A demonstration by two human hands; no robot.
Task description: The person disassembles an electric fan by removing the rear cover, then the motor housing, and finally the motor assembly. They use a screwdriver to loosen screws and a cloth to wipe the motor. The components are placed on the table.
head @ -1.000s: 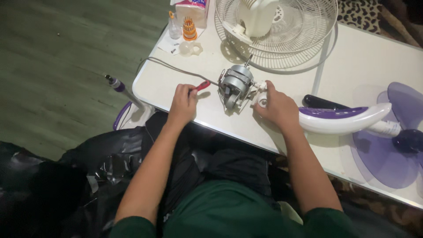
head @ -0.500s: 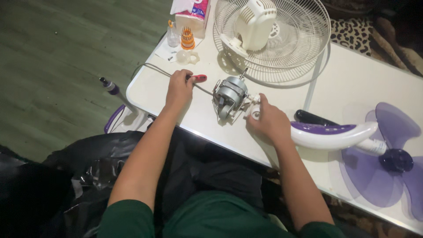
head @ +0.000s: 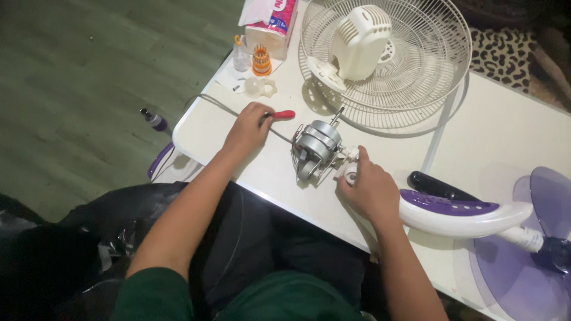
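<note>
The left hand (head: pixel 248 128) is curled shut around a red-handled tool (head: pixel 283 115), probably a small screwdriver, though its tip is hidden behind the fingers; it lies near the left edge of the white tabletop (head: pixel 505 128), with the red handle poking out toward the middle. A grey cord (head: pixel 221 106) runs from that left edge under the hand to the motor (head: pixel 316 146). The motor, a grey metal unit with a thin shaft pointing up and away, sits close to the near edge of the tabletop, between the two hands. The right hand (head: pixel 367 190) is closed over the white fitting (head: pixel 350 170) at the motor's right end, pressing it down just at the near edge. Behind the motor, toward the far edge, a white wire fan guard (head: pixel 416 65) lies flat with a white motor cover (head: pixel 360 41) resting in it. At the far left corner stand a tissue pack (head: pixel 272 24), a small clear bottle (head: pixel 240 54), an orange bit holder (head: pixel 261 59) and a clear plastic nut (head: pixel 260 87). To the right of the right hand lies a white and purple fan neck (head: pixel 461 212), with a black handle (head: pixel 437 185) just behind it and a translucent purple blade (head: pixel 535 261) at the right end of the tabletop.
</note>
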